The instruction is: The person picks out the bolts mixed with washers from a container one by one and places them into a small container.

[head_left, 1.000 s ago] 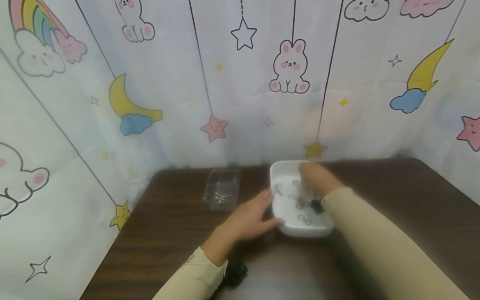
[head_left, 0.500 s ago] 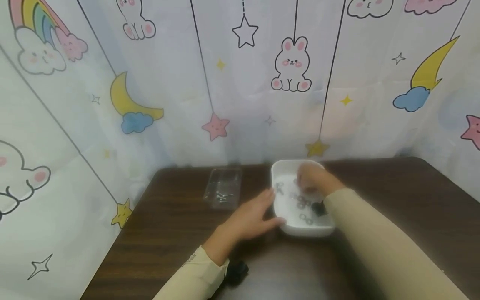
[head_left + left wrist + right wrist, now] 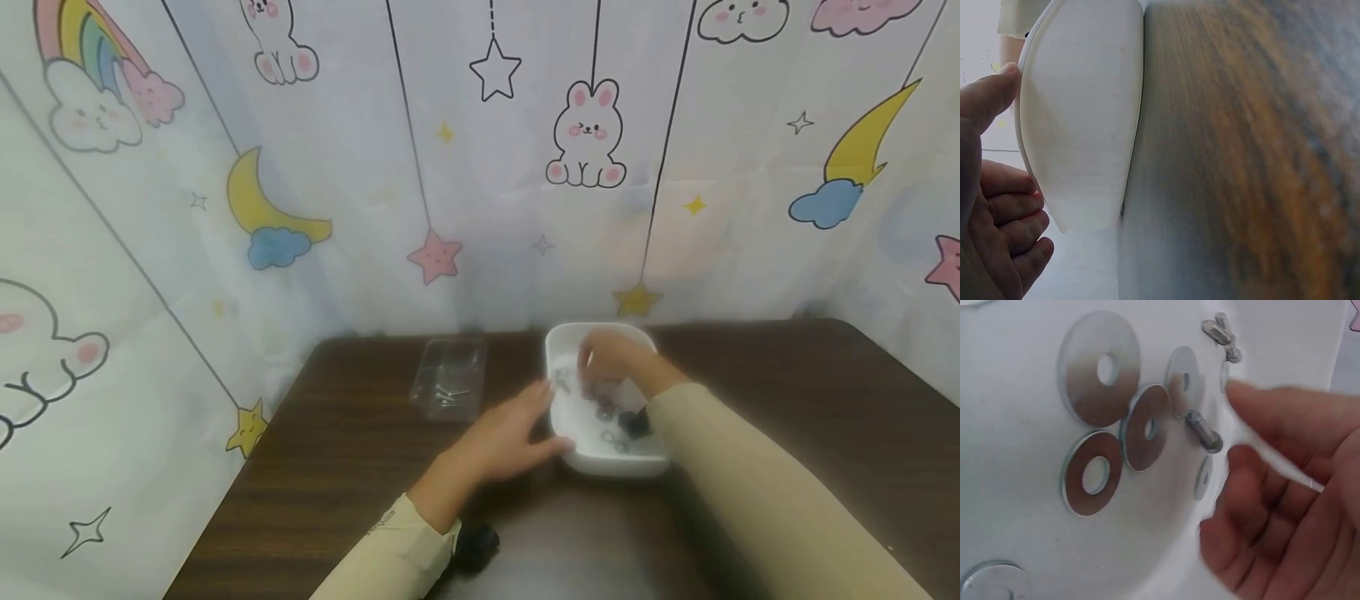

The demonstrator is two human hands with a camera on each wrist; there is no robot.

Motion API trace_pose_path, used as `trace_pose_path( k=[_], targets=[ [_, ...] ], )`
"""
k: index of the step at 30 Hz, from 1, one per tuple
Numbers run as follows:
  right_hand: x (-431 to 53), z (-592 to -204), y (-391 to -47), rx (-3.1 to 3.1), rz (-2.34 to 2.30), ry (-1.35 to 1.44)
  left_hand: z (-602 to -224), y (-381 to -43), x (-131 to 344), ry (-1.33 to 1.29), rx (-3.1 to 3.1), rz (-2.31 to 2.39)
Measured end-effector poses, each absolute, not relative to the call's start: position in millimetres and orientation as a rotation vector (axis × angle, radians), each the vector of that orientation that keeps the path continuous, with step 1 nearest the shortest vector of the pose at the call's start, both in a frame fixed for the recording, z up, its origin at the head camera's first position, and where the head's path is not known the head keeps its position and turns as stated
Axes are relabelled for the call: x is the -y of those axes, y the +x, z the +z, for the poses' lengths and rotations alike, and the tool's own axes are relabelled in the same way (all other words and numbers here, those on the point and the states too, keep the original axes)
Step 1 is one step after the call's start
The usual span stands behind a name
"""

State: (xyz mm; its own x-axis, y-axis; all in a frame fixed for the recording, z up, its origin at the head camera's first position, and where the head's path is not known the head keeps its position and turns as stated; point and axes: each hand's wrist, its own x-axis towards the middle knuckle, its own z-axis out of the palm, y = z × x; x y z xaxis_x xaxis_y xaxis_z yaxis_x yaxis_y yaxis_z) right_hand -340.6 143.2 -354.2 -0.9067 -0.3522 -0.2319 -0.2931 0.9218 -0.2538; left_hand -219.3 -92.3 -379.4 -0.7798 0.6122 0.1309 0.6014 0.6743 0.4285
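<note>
In the head view a white rectangular tray (image 3: 617,468) stands on the dark table. My left hand (image 3: 506,433) rests at its left side, thumb and fingertips right at the rim (image 3: 1020,122). My right hand (image 3: 618,357) is inside the tray, blurred. In the right wrist view its thumb and bent fingers (image 3: 1235,534) stand apart, close to a bolt (image 3: 1204,431). Beside that bolt lie several flat metal washers (image 3: 1099,369), some large, some small. More small bolts (image 3: 1222,337) lie beyond the thumb.
Left of the tray stands a clear plastic box (image 3: 450,367) holding several thin silver screws (image 3: 452,397). A curtain (image 3: 480,192) printed with stars, moons and rabbits hangs behind the table (image 3: 315,467). A black device (image 3: 476,547) sits at my left wrist.
My right hand has come from the tray's back right toward its left middle, with thumb and fingers now showing a gap. My left hand stays at the rim.
</note>
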Motion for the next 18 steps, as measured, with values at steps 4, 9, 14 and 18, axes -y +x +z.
trace_pose_path(
  k=[4, 9, 14, 18],
  targets=[
    [-143.6, -354.3, -339.3, -2.836, -0.216, -0.440, -379.8, -219.2, 92.1, 1.037, -2.856, 0.707],
    [-143.2, -355.7, -339.6, -2.842, -0.198, -0.459, -379.9, -219.2, 92.0, 1.039, -2.860, 0.701],
    [-141.5, -356.5, -338.3, -2.790, -0.288, -0.429, -380.0, -219.1, 92.0, 1.030, -2.857, 0.710],
    [-139.9, -361.4, -335.8, -2.732, -0.360, -0.382, -380.4, -218.9, 91.6, 1.023, -2.859, 0.704]
  ],
)
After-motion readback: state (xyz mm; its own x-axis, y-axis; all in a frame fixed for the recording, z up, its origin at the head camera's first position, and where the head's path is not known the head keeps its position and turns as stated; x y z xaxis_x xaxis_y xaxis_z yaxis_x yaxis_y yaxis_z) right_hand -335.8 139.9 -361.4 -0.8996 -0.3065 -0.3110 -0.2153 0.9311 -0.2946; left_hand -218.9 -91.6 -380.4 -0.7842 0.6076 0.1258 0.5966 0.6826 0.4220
